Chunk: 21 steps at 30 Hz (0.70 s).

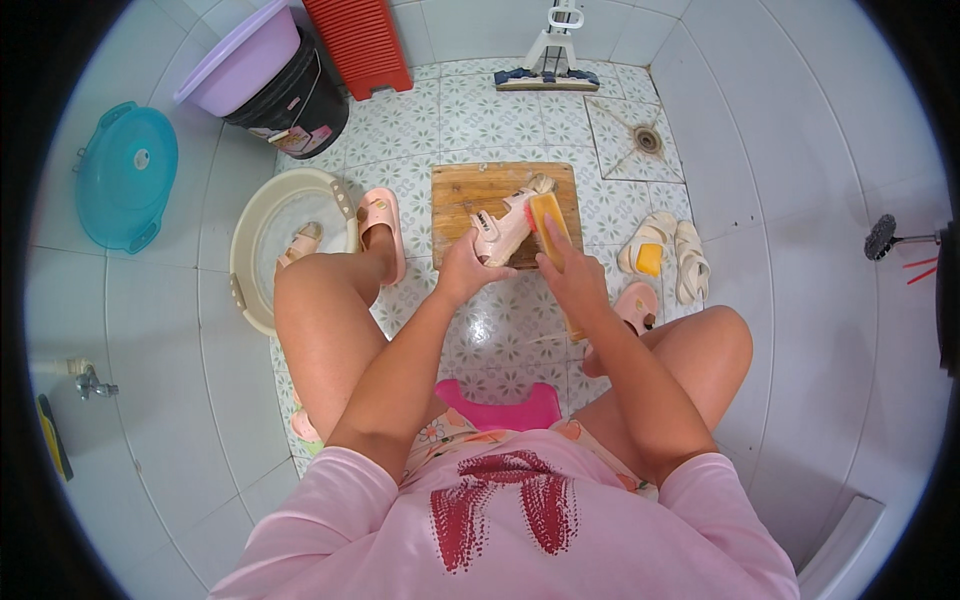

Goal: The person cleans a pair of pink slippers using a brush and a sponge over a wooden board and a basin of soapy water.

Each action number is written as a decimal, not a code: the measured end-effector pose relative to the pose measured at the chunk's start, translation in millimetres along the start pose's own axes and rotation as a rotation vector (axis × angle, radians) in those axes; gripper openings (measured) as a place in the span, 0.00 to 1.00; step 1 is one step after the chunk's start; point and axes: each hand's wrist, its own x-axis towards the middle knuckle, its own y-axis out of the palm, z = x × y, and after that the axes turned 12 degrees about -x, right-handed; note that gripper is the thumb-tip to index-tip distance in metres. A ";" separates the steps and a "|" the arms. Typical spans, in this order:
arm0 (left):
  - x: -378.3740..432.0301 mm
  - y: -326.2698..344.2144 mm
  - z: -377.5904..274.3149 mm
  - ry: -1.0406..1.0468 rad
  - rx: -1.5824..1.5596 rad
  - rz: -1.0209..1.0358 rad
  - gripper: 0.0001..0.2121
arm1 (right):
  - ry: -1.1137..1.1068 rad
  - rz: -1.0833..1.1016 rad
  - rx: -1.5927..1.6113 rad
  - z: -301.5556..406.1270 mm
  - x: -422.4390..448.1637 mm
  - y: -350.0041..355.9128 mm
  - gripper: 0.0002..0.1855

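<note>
My left hand (464, 270) grips the heel end of a pale pink strapped sandal (504, 229), which is tilted over a wooden board (457, 184) on the floor. In my right hand (576, 277) is a yellow-handled scrub brush (550, 217). Its red bristles meet the side of the sandal near the straps. Another sandal (304, 244) lies in a cream plastic basin (296, 180) of cloudy water on the left, partly hidden by my knee. A pair of off-white sandals rests on the right; a yellow bar, probably soap (649, 259), lies on the nearer sandal (643, 229).
At the back left, a black bucket (319, 105) holds a purple basin (247, 60) beside a red plastic stool (360, 45). A sponge mop (547, 79) stands against the back wall. A floor drain (646, 140) lies back right. A tap (94, 384) juts from the left wall.
</note>
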 end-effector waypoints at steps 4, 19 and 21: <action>4.2 -1.4 14.5 -0.033 -0.081 0.000 0.26 | -0.186 0.020 -0.180 19.1 -13.5 10.4 0.32; 3.4 0.5 15.5 -0.057 -0.056 0.046 0.23 | -0.151 -0.007 -0.272 23.4 -14.3 3.3 0.30; 6.1 2.2 17.6 -0.028 -0.049 0.038 0.23 | -0.098 0.029 -0.380 21.6 -9.7 2.3 0.31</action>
